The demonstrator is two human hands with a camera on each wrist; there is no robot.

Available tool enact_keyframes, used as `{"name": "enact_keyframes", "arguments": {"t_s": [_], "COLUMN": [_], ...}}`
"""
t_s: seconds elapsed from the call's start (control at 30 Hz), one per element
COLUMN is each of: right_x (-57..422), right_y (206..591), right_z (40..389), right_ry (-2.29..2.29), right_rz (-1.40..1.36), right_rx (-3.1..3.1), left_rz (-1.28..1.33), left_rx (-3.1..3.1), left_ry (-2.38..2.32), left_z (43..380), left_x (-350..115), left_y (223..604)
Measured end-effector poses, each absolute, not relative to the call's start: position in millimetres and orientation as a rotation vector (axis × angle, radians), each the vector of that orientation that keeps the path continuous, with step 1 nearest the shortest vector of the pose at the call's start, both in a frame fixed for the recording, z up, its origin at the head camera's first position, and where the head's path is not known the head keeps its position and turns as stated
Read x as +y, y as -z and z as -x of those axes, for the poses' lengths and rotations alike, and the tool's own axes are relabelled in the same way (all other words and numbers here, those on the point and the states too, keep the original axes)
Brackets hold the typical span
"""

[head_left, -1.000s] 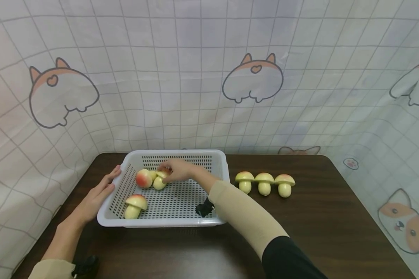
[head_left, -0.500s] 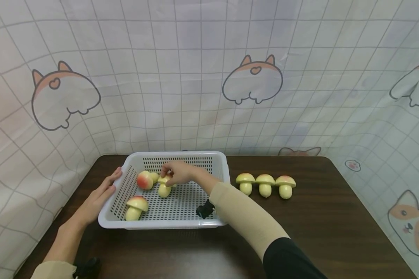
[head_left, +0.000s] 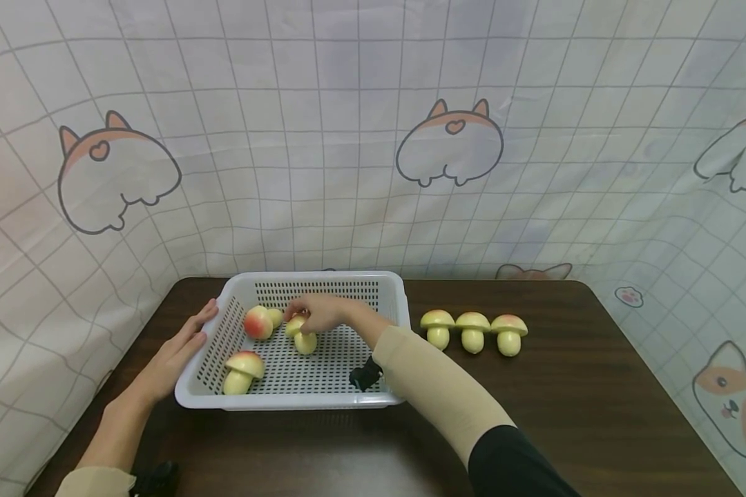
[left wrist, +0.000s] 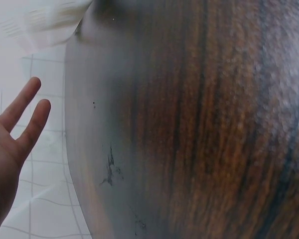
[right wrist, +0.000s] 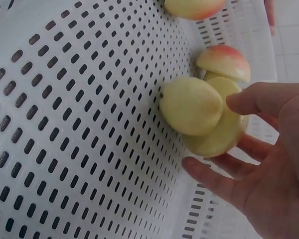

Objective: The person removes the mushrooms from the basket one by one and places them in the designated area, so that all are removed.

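Observation:
A white perforated plastic basket [head_left: 286, 400] stands on the dark wooden table. Inside it my right hand [head_left: 323, 312] pinches the cap of a toy mushroom [head_left: 306, 343], whose pale stem points toward the front right. The right wrist view shows that mushroom [right wrist: 189, 105] with the thumb on one side of its cap and fingers behind it. Two more mushrooms lie in the basket: one with a red-tinted cap [head_left: 258, 323] at the back left, another [head_left: 242, 373] at the front left. Against the basket's left rim rests my left hand [head_left: 170, 359], its fingers extended.
Right of the basket, three like mushrooms [head_left: 472, 333] lie in a row on the table [head_left: 566, 400], caps toward the back. A white checked cloth [head_left: 360, 207] with dog drawings hangs behind and beside the table.
My right hand takes the mushroom by its cap and shifts it slightly rightward, away from the red-capped one. Its stem swings toward the front right. The left hand stays on the rim.

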State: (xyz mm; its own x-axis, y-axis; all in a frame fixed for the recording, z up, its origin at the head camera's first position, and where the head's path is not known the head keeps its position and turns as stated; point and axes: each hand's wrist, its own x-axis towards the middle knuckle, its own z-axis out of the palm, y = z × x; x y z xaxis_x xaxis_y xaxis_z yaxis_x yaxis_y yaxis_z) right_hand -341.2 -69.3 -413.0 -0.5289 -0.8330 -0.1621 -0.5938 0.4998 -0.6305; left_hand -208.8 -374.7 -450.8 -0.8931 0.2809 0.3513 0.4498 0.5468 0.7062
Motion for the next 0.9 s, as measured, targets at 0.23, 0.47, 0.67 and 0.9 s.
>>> {"name": "enact_keyframes", "arguments": {"t_s": [0.23,0.47,0.67,0.9], "right_x": [-69.1,-69.6,-70.0,-68.3], "right_y": [414.3,417.9,419.1,415.3], "right_z": [342.5,342.7,343.7,346.4], "right_ry": [0.68,0.656,0.679,0.715], "right_rz": [1.179,1.199,1.208,1.149], "right_rx": [2.308,2.314,2.3,2.267], "left_rz": [0.622,0.622,0.615,0.628], "left_rx": [-2.584,-2.593,-2.598,-2.59], "left_ry": [1.264,1.262,1.248,1.249], "left_z": [208.8,209.2,209.8,211.2], "left_x": [-374.6,-375.2,-375.3,-375.4], "left_y": [450.6,451.4,451.8,450.8]}}
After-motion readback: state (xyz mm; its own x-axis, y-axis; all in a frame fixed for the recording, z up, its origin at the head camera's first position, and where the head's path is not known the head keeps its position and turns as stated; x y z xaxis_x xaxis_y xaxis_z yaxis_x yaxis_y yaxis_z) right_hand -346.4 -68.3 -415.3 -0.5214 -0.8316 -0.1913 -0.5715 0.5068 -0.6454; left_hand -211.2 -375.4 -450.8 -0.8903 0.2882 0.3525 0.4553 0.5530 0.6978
